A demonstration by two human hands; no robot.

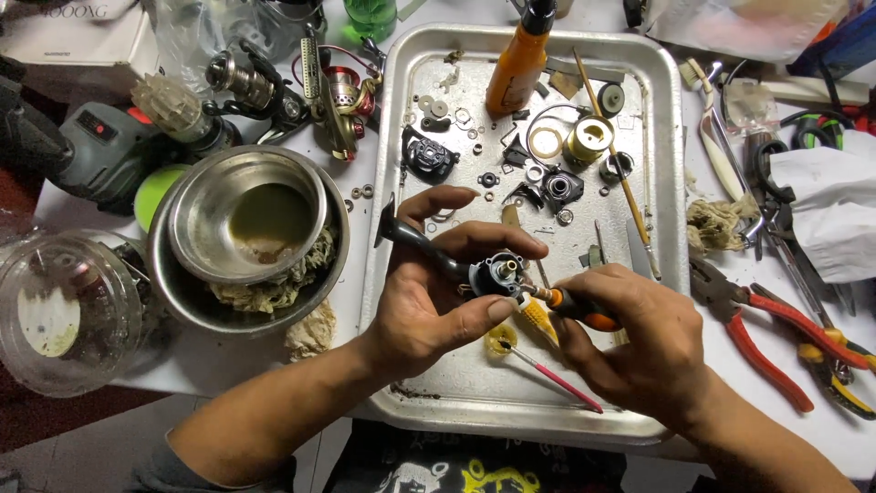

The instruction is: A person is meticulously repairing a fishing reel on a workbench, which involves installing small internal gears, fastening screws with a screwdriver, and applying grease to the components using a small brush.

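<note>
My left hand (424,306) grips a dark fishing-reel body (493,274) by its stem, held over the metal tray (657,137). My right hand (639,342) holds a small screwdriver with an orange and black handle (579,310); its tip touches the side of the reel body. Loose reel parts lie on the tray beyond my hands: a black side cover (427,153), a brass-coloured spool (590,140), rings, washers and small gears. A pink-handled brush (552,376) and a yellow toothbrush head (538,319) rest on the tray below my hands.
An orange bottle (517,64) stands at the tray's far end. Nested steel bowls (246,228) with rags sit to the left, a clear plastic tub (64,310) beside them. Further reels (342,96) lie at back left. Red-handled pliers (762,329), scissors and white cloth (826,205) lie on the right.
</note>
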